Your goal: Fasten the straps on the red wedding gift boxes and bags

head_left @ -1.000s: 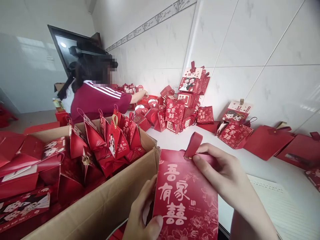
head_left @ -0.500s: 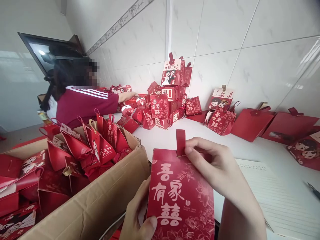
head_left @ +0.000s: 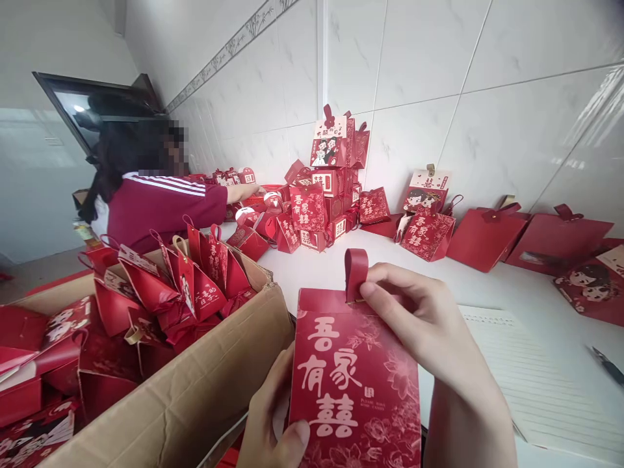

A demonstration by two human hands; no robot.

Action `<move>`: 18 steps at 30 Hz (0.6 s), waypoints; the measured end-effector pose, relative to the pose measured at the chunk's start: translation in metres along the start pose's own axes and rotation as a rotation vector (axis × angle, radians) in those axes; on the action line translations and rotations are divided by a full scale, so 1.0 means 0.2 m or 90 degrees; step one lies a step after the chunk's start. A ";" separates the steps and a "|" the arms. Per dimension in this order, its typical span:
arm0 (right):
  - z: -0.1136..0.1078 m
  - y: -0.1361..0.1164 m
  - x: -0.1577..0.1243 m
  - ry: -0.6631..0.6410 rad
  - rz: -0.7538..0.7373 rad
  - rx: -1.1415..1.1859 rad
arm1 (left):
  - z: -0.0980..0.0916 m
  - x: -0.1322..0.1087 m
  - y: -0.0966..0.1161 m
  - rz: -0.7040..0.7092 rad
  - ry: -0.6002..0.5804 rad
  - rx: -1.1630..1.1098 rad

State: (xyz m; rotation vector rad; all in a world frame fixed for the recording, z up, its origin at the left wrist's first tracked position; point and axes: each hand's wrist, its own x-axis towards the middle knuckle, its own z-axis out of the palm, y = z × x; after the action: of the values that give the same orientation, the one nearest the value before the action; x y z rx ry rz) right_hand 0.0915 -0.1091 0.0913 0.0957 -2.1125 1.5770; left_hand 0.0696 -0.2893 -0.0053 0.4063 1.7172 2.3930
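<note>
In front of me is a red gift box [head_left: 355,383] with pale Chinese characters and flower line-drawings, its printed face turned toward me. My left hand [head_left: 275,413] grips its lower left side, thumb on the front and the other fingers mostly hidden behind. A red strap loop [head_left: 356,273] stands up from the slot in the box's top. My right hand [head_left: 414,318] pinches at the base of this loop, thumb and index finger pressed together at the top edge.
A cardboard carton [head_left: 195,370] full of red gift boxes stands at left. More boxes are stacked [head_left: 326,201] by the tiled wall and lined up at right [head_left: 487,237]. A lined notebook [head_left: 531,377] and a pen [head_left: 607,365] lie at right. Another person [head_left: 160,208] reaches across the table.
The strap has turned slightly and now shows a rounder, more open loop. Both hands keep their hold on the box and strap; the view has shifted a little.
</note>
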 end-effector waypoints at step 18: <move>0.02 0.00 -0.03 -0.014 0.008 0.012 | -0.03 -0.03 0.00 0.011 0.003 -0.003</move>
State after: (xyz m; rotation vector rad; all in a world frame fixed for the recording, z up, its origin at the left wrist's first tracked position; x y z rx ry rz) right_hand 0.0945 -0.1139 0.0880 0.1073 -2.1198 1.6102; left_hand 0.0724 -0.2966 -0.0085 0.4171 1.7173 2.4120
